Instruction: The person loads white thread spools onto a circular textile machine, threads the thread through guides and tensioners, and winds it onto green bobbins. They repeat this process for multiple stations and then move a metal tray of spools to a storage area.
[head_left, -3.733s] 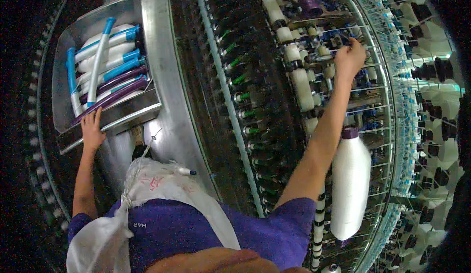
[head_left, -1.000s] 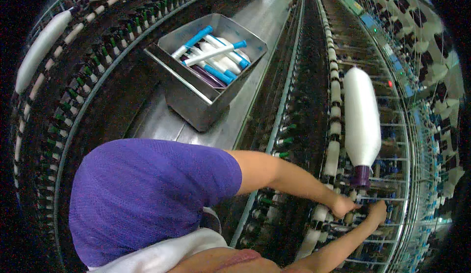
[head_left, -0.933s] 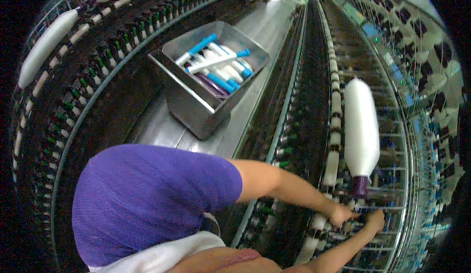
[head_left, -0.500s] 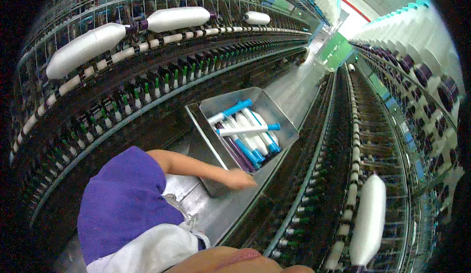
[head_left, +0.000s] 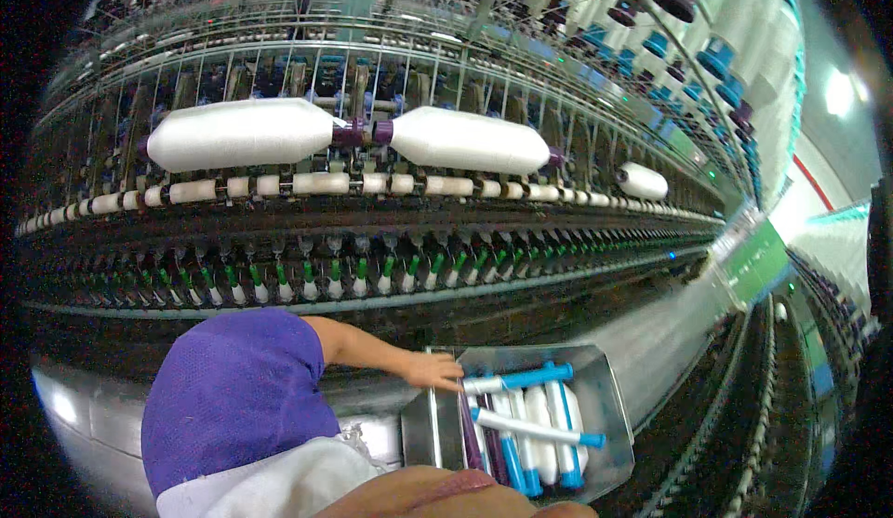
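Observation:
My left hand (head_left: 434, 370) reaches out from a purple sleeve to the near-left rim of a metal bin (head_left: 609, 376). Its fingers look outstretched at that rim, and nothing shows in its grasp. Inside the bin lie several yarn bobbins, some with blue tubes and some with dark purple ones. One white bobbin with blue ends (head_left: 538, 428) rests across the others. Closest to my fingers is a bobbin with a long blue end (head_left: 535, 378), at the bin's far side. My right hand is out of view.
A long spinning frame runs along the far side, with a row of small green-and-white spindles (head_left: 361, 276). Two large white yarn packages (head_left: 244, 135) hang above it, and a smaller white package (head_left: 642, 181) sits farther right. Another machine (head_left: 744, 425) lines the aisle's right side.
My view has swung left toward the spinning frame, so the bin appears lower and farther right. My left hand has moved from the bin's near corner to its left rim.

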Demonstrator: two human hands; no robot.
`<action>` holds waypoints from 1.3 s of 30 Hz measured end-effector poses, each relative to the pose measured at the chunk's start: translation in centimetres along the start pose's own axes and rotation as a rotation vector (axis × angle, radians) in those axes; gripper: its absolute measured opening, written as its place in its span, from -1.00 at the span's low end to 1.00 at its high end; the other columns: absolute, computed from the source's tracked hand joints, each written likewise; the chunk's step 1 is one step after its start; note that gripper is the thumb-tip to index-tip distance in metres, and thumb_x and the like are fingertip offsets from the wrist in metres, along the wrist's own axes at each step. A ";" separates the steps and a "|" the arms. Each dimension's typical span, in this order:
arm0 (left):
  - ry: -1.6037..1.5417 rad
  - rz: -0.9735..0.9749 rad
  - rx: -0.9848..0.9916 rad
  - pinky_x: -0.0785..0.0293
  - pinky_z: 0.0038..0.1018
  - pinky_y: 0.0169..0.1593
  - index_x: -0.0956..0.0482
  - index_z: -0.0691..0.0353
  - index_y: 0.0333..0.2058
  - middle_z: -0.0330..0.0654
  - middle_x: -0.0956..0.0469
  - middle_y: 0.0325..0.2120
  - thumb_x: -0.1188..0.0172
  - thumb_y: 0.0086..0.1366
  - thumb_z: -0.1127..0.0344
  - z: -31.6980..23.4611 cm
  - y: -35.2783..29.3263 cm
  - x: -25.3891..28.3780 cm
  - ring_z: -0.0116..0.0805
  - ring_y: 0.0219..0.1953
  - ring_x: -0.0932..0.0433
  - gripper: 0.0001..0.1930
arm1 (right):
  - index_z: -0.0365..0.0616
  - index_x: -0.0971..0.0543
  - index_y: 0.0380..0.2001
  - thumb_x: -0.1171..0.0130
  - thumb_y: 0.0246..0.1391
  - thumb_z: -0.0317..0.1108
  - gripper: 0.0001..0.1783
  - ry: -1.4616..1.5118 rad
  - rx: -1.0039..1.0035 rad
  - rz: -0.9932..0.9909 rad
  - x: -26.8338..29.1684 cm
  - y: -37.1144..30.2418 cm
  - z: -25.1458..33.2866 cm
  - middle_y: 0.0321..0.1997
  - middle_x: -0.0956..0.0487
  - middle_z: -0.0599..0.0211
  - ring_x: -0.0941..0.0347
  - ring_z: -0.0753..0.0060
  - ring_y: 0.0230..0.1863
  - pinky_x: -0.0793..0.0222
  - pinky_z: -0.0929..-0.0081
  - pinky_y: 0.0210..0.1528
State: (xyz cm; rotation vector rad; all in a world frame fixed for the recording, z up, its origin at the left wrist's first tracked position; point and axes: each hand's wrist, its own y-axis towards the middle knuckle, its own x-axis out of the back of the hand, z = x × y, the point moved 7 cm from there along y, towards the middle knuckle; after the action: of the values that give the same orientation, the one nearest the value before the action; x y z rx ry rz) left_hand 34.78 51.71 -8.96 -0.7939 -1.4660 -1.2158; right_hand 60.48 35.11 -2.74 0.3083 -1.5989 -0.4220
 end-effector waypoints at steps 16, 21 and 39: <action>-0.198 0.076 -0.060 0.00 0.19 0.19 -0.16 0.20 0.22 0.09 -0.34 -0.15 -0.17 -0.25 0.14 1.5 6.3 -3.8 0.10 -0.08 -0.35 -0.07 | -0.21 -0.31 0.04 -0.38 -0.28 -0.06 -0.19 0.130 0.253 0.130 -19.5 31.3 1.7 -0.27 -0.48 0.05 -0.45 0.03 -0.39 -0.34 0.16 -0.39; -0.264 0.103 -0.021 -0.03 0.19 0.16 -0.22 0.19 0.16 0.10 -0.34 -0.11 -0.23 -0.28 0.14 3.5 11.2 -5.6 0.11 -0.07 -0.34 -0.11 | -0.18 -0.34 0.02 -0.39 -0.31 -0.05 -0.20 0.181 0.340 0.182 -22.8 29.3 -1.9 -0.33 -0.49 0.11 -0.44 0.07 -0.45 -0.32 0.21 -0.46; -0.155 0.185 0.209 -0.01 -0.01 0.28 -0.30 0.18 0.14 0.05 -0.37 -0.09 -0.33 -0.42 0.24 4.3 15.2 -5.4 0.01 0.02 -0.34 -0.06 | -0.18 -0.30 0.11 -0.51 -0.61 -0.16 0.06 0.301 0.040 0.413 -9.3 4.1 -13.7 -0.09 -0.39 0.13 -0.28 0.08 -0.05 -0.12 0.12 -0.02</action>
State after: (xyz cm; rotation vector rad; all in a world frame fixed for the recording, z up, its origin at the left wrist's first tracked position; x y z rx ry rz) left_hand 48.86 60.59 -9.76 -0.8740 -1.5773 -0.8633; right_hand 75.01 41.77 -8.70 0.0613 -1.3321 -0.0222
